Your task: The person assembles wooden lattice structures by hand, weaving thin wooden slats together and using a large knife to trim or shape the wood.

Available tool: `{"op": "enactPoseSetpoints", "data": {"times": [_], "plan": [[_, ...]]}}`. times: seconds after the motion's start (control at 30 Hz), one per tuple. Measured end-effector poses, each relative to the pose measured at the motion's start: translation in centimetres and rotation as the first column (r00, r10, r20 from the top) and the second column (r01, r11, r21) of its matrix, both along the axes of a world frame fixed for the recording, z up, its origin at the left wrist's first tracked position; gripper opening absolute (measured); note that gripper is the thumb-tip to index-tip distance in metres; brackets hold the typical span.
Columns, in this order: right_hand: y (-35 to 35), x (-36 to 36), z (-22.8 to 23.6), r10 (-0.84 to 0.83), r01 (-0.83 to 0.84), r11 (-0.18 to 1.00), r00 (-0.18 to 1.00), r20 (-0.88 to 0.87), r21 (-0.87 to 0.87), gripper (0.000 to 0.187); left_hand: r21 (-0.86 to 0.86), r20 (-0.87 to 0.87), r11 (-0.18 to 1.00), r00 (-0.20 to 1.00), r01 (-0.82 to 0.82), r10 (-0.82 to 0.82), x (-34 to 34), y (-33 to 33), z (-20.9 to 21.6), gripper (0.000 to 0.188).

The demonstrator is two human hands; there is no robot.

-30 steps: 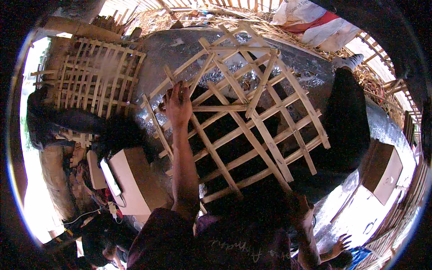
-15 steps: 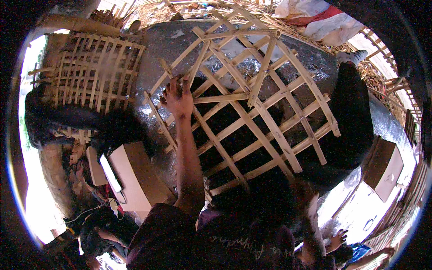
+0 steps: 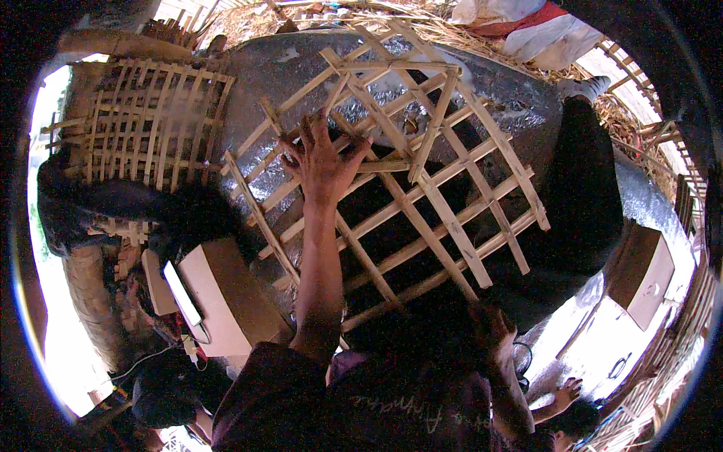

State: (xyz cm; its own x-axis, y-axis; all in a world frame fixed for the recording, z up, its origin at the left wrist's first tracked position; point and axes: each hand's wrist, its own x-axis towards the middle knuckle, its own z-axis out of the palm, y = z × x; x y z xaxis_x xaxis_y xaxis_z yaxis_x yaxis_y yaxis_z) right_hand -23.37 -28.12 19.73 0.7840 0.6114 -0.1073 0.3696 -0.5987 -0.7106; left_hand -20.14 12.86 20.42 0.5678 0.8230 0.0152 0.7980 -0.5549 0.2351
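A large bamboo lattice (image 3: pixel 422 196) of crossed pale strips lies tilted over a silvery grey sheet (image 3: pixel 279 83). My left hand (image 3: pixel 324 162) reaches forward onto the lattice's left part, with its fingers spread over the strips and curled around them. My right hand (image 3: pixel 489 331) is low at the lattice's near edge, deep in shadow, and its grip is hidden. My dark sleeves fill the bottom of the view.
A second, finer bamboo lattice (image 3: pixel 143 124) lies at the upper left. Cardboard boxes stand at the lower left (image 3: pixel 226 294) and at the right (image 3: pixel 640 275). A person's dark-clad leg (image 3: pixel 587 188) lies along the right, and another person's hand (image 3: pixel 565 392) shows at the lower right. Straw covers the far ground.
The lattice has shifted and turned slightly under my left hand, which has moved a little up and to the right along it. My right hand stays low in shadow.
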Motion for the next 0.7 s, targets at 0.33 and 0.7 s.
{"op": "enactPoseSetpoints", "data": {"times": [0.33,0.7], "plan": [[0.7,-0.3,0.6,-0.101,0.101,0.995,0.993,-0.060,-0.001,0.012,0.017,0.052,0.999,0.998,-0.036,0.035,0.4,-0.8,-0.2,0.104],[1.1,-1.7,-0.2,-0.135,0.131,0.990,0.983,-0.127,-0.042,0.016,0.076,0.109,0.995,0.992,-0.066,0.057,-0.3,-0.6,-2.0,0.101]]}}
